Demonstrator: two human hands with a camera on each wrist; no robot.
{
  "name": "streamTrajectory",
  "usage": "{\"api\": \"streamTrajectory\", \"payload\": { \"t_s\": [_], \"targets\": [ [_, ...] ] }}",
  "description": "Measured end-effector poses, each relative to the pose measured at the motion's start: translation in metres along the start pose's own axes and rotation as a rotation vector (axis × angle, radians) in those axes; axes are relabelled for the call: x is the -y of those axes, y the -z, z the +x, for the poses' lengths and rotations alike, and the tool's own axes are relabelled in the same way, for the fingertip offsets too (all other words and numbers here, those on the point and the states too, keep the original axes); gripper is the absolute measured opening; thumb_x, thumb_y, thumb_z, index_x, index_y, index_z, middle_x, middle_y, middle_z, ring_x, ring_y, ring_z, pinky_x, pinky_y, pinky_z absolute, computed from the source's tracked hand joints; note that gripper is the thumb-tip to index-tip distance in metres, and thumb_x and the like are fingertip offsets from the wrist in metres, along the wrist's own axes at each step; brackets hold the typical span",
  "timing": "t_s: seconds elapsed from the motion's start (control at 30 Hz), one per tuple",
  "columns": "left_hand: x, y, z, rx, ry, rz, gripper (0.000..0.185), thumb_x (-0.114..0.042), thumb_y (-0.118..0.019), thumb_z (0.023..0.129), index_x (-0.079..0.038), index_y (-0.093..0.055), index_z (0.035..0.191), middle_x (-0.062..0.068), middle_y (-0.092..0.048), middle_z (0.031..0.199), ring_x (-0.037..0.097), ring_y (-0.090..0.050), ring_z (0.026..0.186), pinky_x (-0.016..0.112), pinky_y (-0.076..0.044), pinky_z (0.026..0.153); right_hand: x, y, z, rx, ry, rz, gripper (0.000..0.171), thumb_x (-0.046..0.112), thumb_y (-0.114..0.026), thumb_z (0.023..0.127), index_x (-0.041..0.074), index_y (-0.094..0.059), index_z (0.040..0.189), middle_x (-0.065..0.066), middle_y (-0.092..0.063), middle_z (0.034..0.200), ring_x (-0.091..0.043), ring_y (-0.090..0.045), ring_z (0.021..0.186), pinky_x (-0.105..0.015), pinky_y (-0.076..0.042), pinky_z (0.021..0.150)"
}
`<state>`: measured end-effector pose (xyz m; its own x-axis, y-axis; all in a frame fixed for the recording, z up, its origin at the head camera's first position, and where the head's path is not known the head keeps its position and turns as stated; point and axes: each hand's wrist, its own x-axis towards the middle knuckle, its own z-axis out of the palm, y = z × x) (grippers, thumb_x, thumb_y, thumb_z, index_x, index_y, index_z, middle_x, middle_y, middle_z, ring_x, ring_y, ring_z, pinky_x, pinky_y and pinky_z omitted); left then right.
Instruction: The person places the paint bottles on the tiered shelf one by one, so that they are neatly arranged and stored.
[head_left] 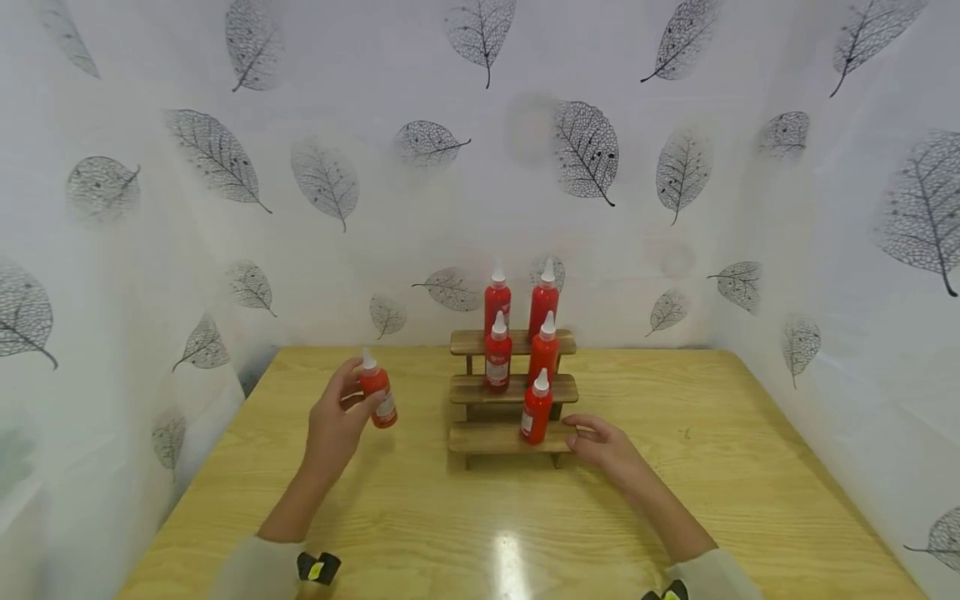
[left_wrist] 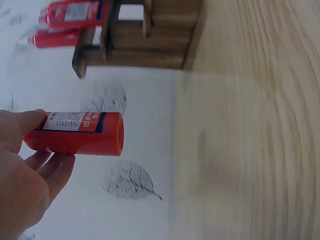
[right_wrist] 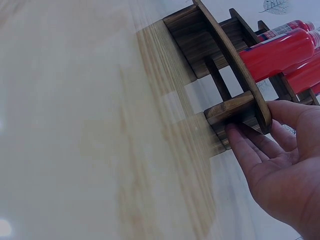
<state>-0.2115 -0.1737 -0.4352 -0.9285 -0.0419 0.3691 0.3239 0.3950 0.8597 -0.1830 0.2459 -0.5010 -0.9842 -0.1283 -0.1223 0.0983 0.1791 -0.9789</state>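
Observation:
My left hand (head_left: 339, 417) holds a red squeeze bottle (head_left: 379, 398) with a white pointed nozzle, thumb on one side and fingers on the other. The bottle is above the table, left of a three-step wooden rack (head_left: 487, 437), and tilts slightly. In the left wrist view its printed label (left_wrist: 72, 121) and base show. My right hand (head_left: 606, 450) pinches the right end of the rack's lowest step, thumb and fingers above and below the board in the right wrist view. On that step, toward its right side, a red bottle (head_left: 536, 412) stands upright.
Two red bottles stand on the middle step, a left one (head_left: 497, 363) and a right one (head_left: 543, 353). The top step bears two more, left (head_left: 497, 305) and right (head_left: 543, 305). A leaf-patterned white curtain (head_left: 420, 208) surrounds the wooden table (head_left: 420, 517) at the back and sides.

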Motion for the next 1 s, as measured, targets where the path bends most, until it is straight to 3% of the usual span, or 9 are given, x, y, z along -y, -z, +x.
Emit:
{"api": "streamTrajectory", "payload": {
  "t_s": [0.17,0.33,0.63,0.83,1.0],
  "targets": [
    [-0.015,-0.022,-0.004,0.039,-0.109,-0.046,0.055,-0.018,-0.073,0.093,-0.018,-0.051,0.143,0.01,-0.064,0.128,0.022,-0.064,0.11,0.015,-0.053,0.092,0.001,0.001,-0.001,0.005,-0.004,-0.015,0.047,0.027,-0.068,0.097,0.009,-0.057,0.139,-0.02,-0.053,0.146,-0.032,-0.054,0.132,-0.042,-0.052,0.104],
    [-0.031,-0.043,-0.008,0.101,-0.155,-0.099,0.055,-0.016,-0.076,0.091,-0.018,-0.053,0.141,0.008,-0.066,0.127,0.023,-0.066,0.111,0.028,-0.057,0.094,0.002,0.001,-0.002,0.008,-0.012,-0.015,0.048,0.028,-0.068,0.097,0.01,-0.057,0.14,-0.018,-0.052,0.147,-0.032,-0.054,0.133,-0.042,-0.052,0.104],
    [-0.042,-0.082,-0.011,0.184,-0.154,-0.161,0.056,-0.018,-0.077,0.09,-0.021,-0.055,0.141,0.003,-0.067,0.125,0.021,-0.066,0.109,0.043,-0.058,0.094,0.0,0.002,-0.002,-0.006,-0.008,-0.013,0.047,0.027,-0.067,0.097,0.009,-0.057,0.139,-0.02,-0.052,0.146,-0.033,-0.054,0.133,-0.042,-0.052,0.104],
    [-0.045,-0.102,-0.011,0.236,-0.172,-0.128,0.054,-0.024,-0.076,0.091,-0.028,-0.054,0.141,-0.003,-0.066,0.125,0.016,-0.064,0.111,0.04,-0.058,0.094,-0.002,0.0,0.001,-0.002,0.008,-0.005,0.046,0.024,-0.067,0.097,0.007,-0.057,0.139,-0.021,-0.054,0.144,-0.032,-0.056,0.13,-0.04,-0.053,0.103],
    [-0.045,-0.113,-0.012,0.269,-0.169,-0.125,0.055,-0.019,-0.074,0.092,-0.029,-0.052,0.142,-0.002,-0.064,0.131,0.018,-0.063,0.115,0.042,-0.057,0.096,-0.001,-0.002,0.002,0.004,0.006,-0.005,0.046,0.024,-0.068,0.096,0.007,-0.058,0.138,-0.021,-0.055,0.144,-0.032,-0.057,0.129,-0.04,-0.053,0.102]
  ]
}}
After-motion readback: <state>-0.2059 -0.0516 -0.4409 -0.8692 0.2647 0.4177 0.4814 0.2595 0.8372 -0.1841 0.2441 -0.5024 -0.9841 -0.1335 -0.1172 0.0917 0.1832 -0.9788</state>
